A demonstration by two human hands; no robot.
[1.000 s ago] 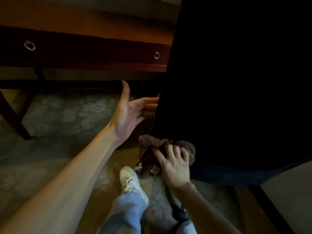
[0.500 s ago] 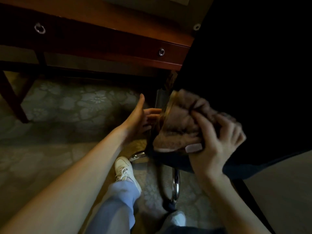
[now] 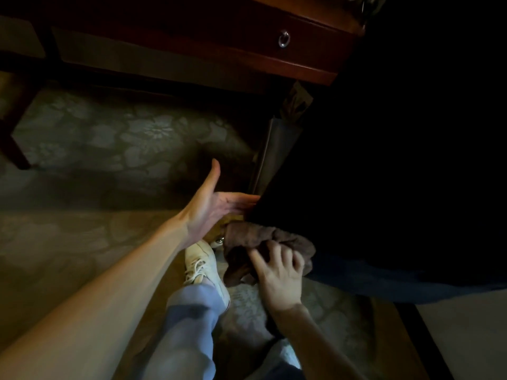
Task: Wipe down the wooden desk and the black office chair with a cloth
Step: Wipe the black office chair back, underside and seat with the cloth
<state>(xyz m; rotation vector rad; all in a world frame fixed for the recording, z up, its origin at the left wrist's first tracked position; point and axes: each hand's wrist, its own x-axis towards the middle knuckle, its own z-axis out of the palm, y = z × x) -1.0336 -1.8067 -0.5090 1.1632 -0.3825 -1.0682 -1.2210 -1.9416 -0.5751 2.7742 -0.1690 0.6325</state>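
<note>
The black office chair (image 3: 384, 160) fills the right side, seen from behind its dark backrest. My left hand (image 3: 216, 204) reaches to the backrest's left edge with straight fingers touching it and the thumb raised. My right hand (image 3: 279, 275) presses a crumpled brown cloth (image 3: 260, 239) against the lower left corner of the backrest, fingers curled into the cloth. The wooden desk (image 3: 247, 28) runs along the top, with a ring-pull drawer (image 3: 284, 39).
Floral carpet (image 3: 109, 144) covers the floor under the desk. A desk leg (image 3: 16, 149) stands at the far left. My white sneaker (image 3: 203, 267) and light blue trouser leg (image 3: 189, 333) are below the hands. A pale surface (image 3: 466, 338) lies at bottom right.
My right hand has dragged the cloth down from mid-height to the backrest's lower left corner. My left hand stays at the chair's left edge, and the view has tilted down.
</note>
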